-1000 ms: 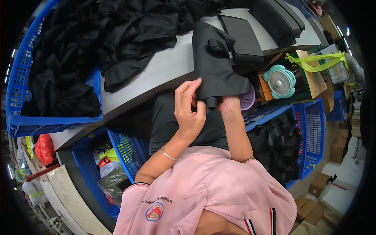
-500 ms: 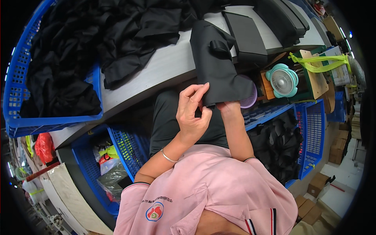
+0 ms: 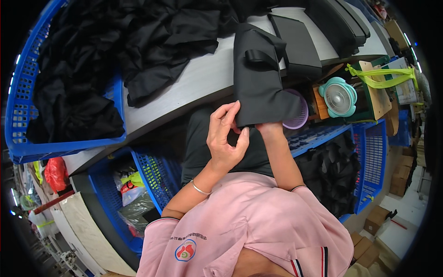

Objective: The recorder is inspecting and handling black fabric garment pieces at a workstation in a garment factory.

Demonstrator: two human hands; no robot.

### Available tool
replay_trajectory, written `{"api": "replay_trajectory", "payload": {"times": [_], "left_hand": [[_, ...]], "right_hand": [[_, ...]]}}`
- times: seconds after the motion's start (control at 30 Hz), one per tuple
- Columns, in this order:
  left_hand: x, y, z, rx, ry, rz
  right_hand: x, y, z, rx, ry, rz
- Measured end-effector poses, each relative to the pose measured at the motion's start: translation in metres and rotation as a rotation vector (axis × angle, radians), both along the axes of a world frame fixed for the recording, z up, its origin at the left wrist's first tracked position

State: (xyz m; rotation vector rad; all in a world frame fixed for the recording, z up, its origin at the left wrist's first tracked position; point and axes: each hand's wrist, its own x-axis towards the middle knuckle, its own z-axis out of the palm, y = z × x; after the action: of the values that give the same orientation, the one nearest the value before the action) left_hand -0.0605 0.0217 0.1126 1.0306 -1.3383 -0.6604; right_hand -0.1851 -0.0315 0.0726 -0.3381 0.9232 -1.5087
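Observation:
A black fabric piece point(image 3: 258, 87), sleeve-like with a strap loop point(image 3: 258, 56) near its upper part, reaches from the table edge down over my lap. My left hand point(image 3: 225, 136) is at its lower left corner. The thumb and a finger pinch the hem there, while the other fingertips rest along the side edge. My right hand point(image 3: 269, 128) goes up under the lower hem, and the fabric hides its fingers. Behind the fabric piece, a flat black panel point(image 3: 295, 44) lies on the grey-white table point(image 3: 189, 85).
Black fabric pieces point(image 3: 170, 41) are heaped on the table and in a blue crate point(image 3: 69, 148) at left. More blue crates point(image 3: 152, 168) flank my legs, the right one holding black pieces point(image 3: 330, 166). A purple basket point(image 3: 300, 117) and a teal fan point(image 3: 340, 98) stand at right.
The whole view has shifted slightly to the right and down. My left thumb and fingers have moved a little along the hem; the fabric piece stays in place otherwise.

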Motion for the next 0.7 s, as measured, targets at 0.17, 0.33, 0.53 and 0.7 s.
{"api": "replay_trajectory", "payload": {"times": [0.17, 0.33, 0.53, 0.7], "left_hand": [[0.015, -0.013, -0.019, 0.006, -0.188, 0.172], [0.036, -0.023, -0.063, 0.424, 0.013, 0.188], [0.012, -0.040, -0.085, 0.584, 0.659, -0.037], [0.003, -0.045, -0.082, 0.694, 0.748, -0.111]], "right_hand": [[-0.003, -0.013, -0.066, -0.120, 0.379, -0.059], [-0.013, -0.029, -0.040, -0.405, 0.783, 0.389], [0.018, -0.028, -0.050, -0.562, 1.974, 0.030], [0.034, -0.031, -0.019, -0.485, 1.936, 0.034]]}}
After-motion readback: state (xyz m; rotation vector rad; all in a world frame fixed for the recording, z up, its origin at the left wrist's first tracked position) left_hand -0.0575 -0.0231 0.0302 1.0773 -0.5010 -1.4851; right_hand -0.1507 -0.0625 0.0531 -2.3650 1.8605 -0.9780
